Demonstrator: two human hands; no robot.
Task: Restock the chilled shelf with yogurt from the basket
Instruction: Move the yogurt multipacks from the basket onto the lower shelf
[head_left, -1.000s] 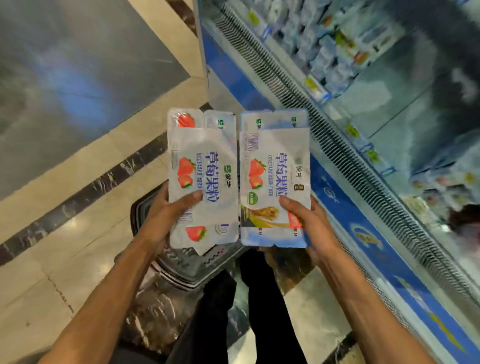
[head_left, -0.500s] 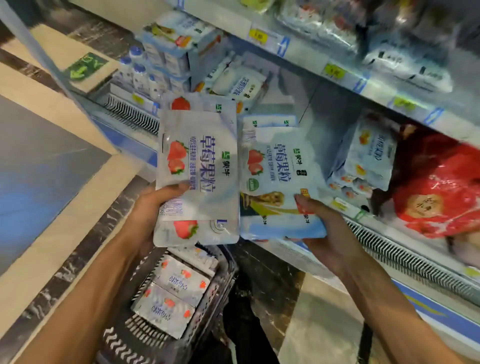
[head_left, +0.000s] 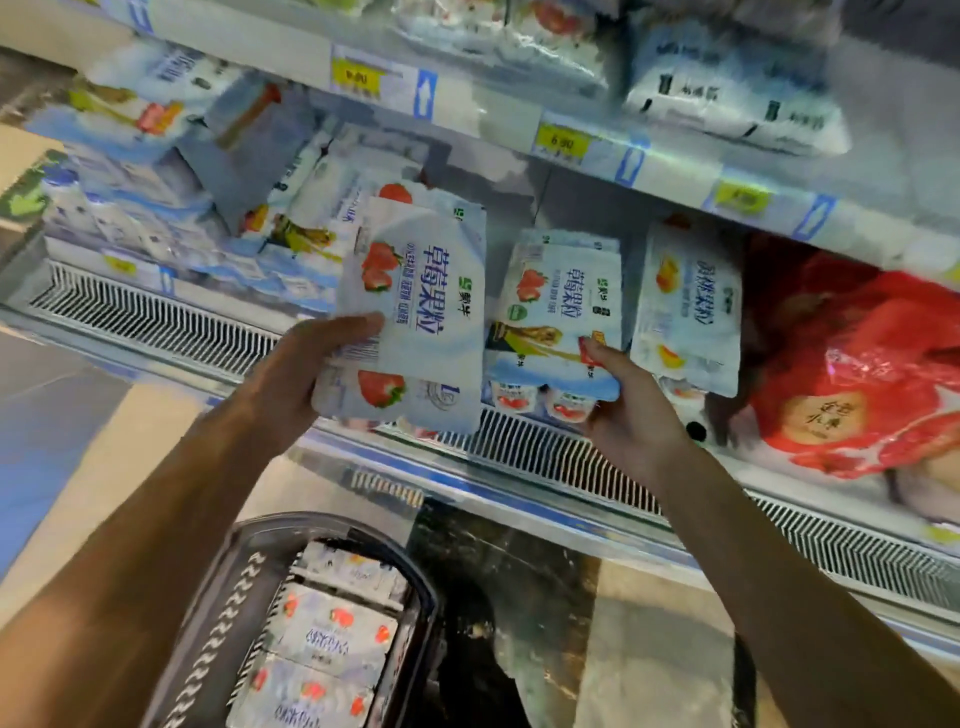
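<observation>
A person stands at a supermarket cooler with a multipack of strawberry yogurt in each hand. The left hand (head_left: 291, 379) grips the left yogurt pack (head_left: 415, 312) by its lower edge, thumb flat across the printed front and fingers clamped behind it (those behind are hidden). The pack is held upright over the vent grille (head_left: 545, 457) at the front of the chilled shelf (head_left: 613, 244). The right hand (head_left: 631, 415) holds the right yogurt pack (head_left: 558, 312) from below at its lower right corner, thumb pressed on the front and fingers closed under the cups. This pack sits further in than the left one, just beside a peach yogurt pack (head_left: 685, 306) that leans against a red bag (head_left: 857, 374). On the floor below the arms stands a dark basket (head_left: 228, 597), with more strawberry packs (head_left: 332, 634) lying flat inside. Yellow price tags (head_left: 561, 140) line the edge of the upper shelf (head_left: 675, 179).
</observation>
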